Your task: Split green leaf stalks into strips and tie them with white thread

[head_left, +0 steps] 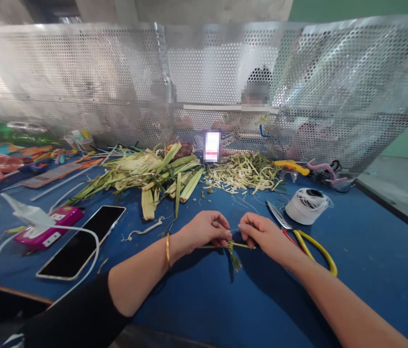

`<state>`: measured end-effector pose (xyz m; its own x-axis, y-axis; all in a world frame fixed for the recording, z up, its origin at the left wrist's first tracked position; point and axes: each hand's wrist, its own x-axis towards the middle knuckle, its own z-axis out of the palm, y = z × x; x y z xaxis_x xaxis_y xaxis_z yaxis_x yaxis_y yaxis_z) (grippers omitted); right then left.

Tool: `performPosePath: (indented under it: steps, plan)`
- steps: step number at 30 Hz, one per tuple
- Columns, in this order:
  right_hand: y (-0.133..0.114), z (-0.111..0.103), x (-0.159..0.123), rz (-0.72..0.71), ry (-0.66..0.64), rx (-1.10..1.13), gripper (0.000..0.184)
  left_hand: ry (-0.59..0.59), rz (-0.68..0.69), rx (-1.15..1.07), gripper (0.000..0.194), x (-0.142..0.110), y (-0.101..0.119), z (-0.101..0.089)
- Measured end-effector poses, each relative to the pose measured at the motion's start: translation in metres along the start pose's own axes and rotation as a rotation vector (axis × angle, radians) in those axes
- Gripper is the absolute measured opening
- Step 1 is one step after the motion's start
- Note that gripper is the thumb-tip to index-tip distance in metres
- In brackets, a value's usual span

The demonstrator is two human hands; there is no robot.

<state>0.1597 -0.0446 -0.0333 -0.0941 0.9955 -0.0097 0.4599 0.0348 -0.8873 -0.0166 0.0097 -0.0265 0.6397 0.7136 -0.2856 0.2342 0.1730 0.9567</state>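
My left hand (209, 229), with a gold bangle at its wrist, pinches a small knotted piece of green plant strips (234, 257). A thin stalk (240, 245) runs crosswise through the knot, and frayed ends hang below it. My right hand (258, 231) is closed in a pinch just to the right. A fine pale thread (236, 230) seems to stretch between the fingertips of both hands. To the right lie scissors (307, 246) with red and yellow handles, blades pointing away, and a white spool of thread (307, 206).
A heap of corn husks (153, 169) and a pile of shredded strips (243, 174) lie behind my hands. On the left are a black-screened phone (84, 241) and a magenta power strip (49, 229) with white cables. A perforated screen (204, 63) borders the blue table's back; people are behind it.
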Motion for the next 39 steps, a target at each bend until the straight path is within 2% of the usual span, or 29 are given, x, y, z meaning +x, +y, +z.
performPosePath:
  steps: [8,14,19,22,27,32,37,39]
  plan:
    - [-0.002,-0.007,-0.002,0.078,-0.038,-0.004,0.019,0.042,-0.009,0.017,0.003,-0.003,0.005,0.003]
    - [0.004,-0.016,-0.002,0.122,-0.063,0.030,0.013,0.073,-0.015,0.009,0.007,0.000,0.003,0.007]
    - [-0.006,-0.013,-0.006,-0.001,-0.100,0.118,0.015,0.108,-0.041,0.045,0.009,0.000,0.006,0.011]
    - [-0.012,-0.006,-0.006,-0.079,-0.051,0.130,0.014,0.114,-0.054,0.077,0.007,-0.002,0.008,0.013]
    - [-0.010,0.008,0.002,-0.106,0.067,0.180,0.014,0.048,-0.018,0.094,0.013,0.000,0.006,0.009]
    - [-0.005,0.014,0.007,-0.069,0.148,0.225,0.017,-0.051,-0.011,0.094,0.009,0.002,0.003,0.002]
    - [-0.004,0.016,0.007,-0.057,0.170,0.251,0.018,-0.115,0.009,0.100,0.010,-0.001,0.007,-0.001]
    - [-0.004,0.016,0.007,-0.070,0.145,0.267,0.020,-0.104,0.015,0.101,0.008,-0.002,0.007,0.000]
